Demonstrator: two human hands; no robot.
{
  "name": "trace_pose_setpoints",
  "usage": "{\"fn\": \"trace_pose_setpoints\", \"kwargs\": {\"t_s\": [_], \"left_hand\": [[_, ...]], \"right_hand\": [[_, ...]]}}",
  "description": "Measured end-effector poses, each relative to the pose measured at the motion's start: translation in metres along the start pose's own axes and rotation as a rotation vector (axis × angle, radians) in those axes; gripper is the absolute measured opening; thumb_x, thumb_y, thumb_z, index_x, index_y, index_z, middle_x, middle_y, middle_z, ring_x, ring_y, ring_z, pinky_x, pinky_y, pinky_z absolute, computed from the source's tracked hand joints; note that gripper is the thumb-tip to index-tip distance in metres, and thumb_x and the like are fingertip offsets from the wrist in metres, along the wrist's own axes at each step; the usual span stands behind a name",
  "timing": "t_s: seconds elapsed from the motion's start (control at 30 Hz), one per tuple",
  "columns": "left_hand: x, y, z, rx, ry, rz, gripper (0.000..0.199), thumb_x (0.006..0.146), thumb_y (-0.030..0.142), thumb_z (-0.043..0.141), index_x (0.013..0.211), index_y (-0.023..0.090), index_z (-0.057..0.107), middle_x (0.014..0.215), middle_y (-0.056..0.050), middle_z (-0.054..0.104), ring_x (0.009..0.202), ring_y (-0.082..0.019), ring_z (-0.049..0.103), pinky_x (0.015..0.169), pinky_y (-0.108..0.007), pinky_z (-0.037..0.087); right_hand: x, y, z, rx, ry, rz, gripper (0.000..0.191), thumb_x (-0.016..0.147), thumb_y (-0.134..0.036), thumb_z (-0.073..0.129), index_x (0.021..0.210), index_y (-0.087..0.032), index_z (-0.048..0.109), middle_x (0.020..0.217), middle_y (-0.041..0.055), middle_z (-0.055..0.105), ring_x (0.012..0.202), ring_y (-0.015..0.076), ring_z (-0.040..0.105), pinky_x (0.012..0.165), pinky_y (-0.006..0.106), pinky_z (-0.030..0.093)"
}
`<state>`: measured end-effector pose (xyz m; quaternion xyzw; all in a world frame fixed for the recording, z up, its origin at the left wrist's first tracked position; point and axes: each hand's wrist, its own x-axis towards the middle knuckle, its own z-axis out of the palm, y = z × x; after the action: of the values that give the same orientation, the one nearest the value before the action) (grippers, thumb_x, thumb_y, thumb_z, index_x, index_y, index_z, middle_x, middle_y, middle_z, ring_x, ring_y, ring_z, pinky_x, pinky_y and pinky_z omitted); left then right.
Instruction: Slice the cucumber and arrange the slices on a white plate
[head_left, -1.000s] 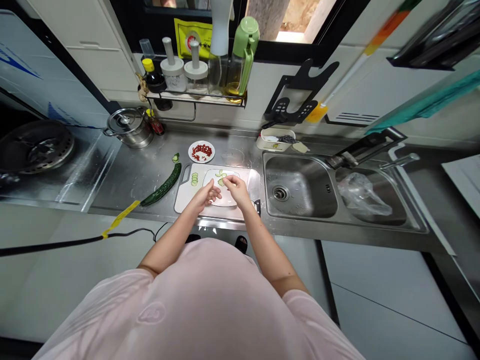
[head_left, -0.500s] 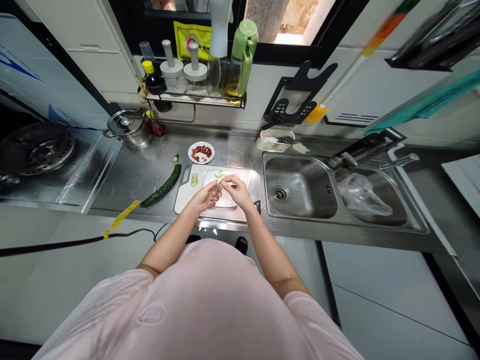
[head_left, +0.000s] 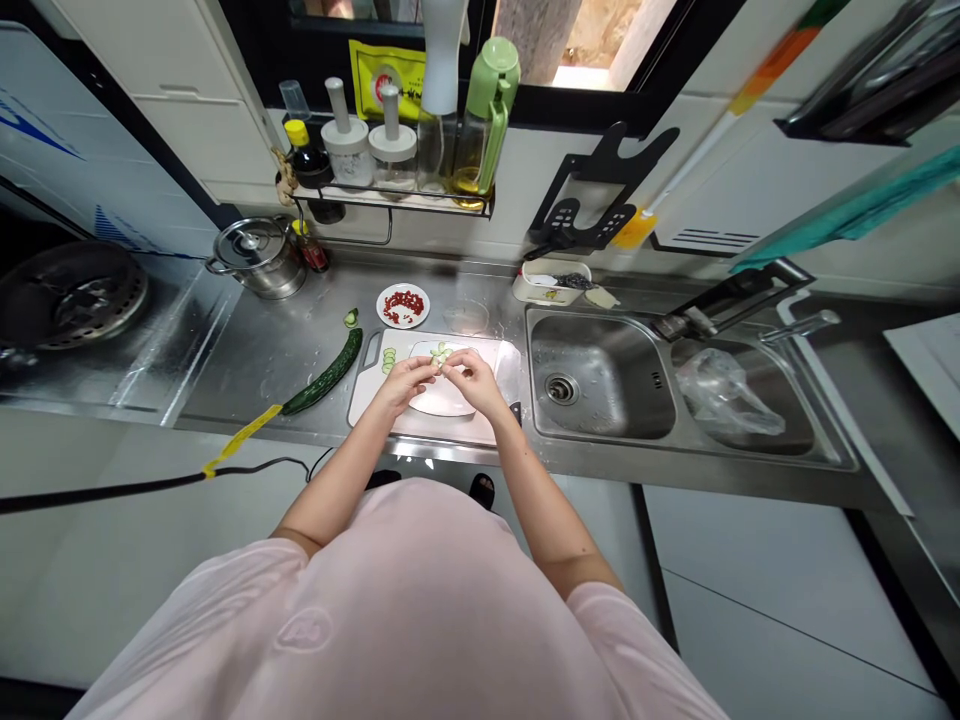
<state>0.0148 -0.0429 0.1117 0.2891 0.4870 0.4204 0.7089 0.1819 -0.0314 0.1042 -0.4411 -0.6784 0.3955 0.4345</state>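
Note:
Over a white plate (head_left: pixel 442 403) on the white cutting board (head_left: pixel 367 393), my left hand (head_left: pixel 409 380) and my right hand (head_left: pixel 474 380) meet at the fingertips. Both are closed in a pinch around a pale green cucumber slice, partly hidden by the fingers. Just beyond the fingertips, cucumber slices (head_left: pixel 441 350) lie on the plate's far side. A short row of cut slices (head_left: pixel 388 360) rests on the board left of the plate. The rest of the dark green cucumber (head_left: pixel 324 382) lies on the steel counter, with a cut-off end piece (head_left: pixel 351 318) behind it.
Behind the board stands a small plate (head_left: pixel 384 312) of chopped red pieces, beside a clear round dish (head_left: pixel 466 317). A knife handle (head_left: pixel 516 412) shows at the board's right edge. The sink (head_left: pixel 600 375) is to the right; a lidded pot (head_left: pixel 262 262) stands back left.
My left hand has turned from palm-up to a more palm-down pinch, its fingertips coming up to the slice at my right fingers. My right hand has barely moved.

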Motion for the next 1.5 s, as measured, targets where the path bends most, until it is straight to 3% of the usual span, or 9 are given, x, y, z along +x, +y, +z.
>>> {"fn": "trace_pose_setpoints", "kwargs": {"t_s": [0.23,0.9,1.5], "left_hand": [[0.006,-0.004,-0.001,0.144,0.097,0.139,0.041,0.051,0.037,0.081,0.082,0.016,0.065,0.071,0.000,0.063,0.062,-0.009,0.055,0.056,-0.021,0.033],[0.003,0.002,0.009,0.202,0.012,0.330,0.043,0.058,0.032,0.077,0.093,0.019,0.056,0.059,0.007,0.050,0.057,-0.006,0.048,0.060,-0.019,0.037],[0.009,-0.002,0.011,0.211,0.057,0.339,0.040,0.060,0.028,0.074,0.094,0.020,0.056,0.064,0.005,0.054,0.062,-0.007,0.051,0.064,-0.019,0.039]], "right_hand": [[0.001,0.002,0.000,-0.027,0.004,0.014,0.020,0.081,-0.040,0.059,0.074,-0.021,0.062,0.091,0.0042,0.061,0.093,0.0180,0.054,0.063,0.026,0.042],[0.003,0.007,-0.003,0.040,-0.027,0.072,0.020,0.078,-0.038,0.060,0.069,-0.020,0.059,0.087,0.0029,0.061,0.089,0.0166,0.056,0.064,0.025,0.041],[0.006,0.008,-0.003,0.110,-0.049,0.201,0.026,0.074,-0.044,0.062,0.075,-0.018,0.062,0.079,0.0023,0.063,0.076,0.0154,0.057,0.065,0.027,0.045]]}}
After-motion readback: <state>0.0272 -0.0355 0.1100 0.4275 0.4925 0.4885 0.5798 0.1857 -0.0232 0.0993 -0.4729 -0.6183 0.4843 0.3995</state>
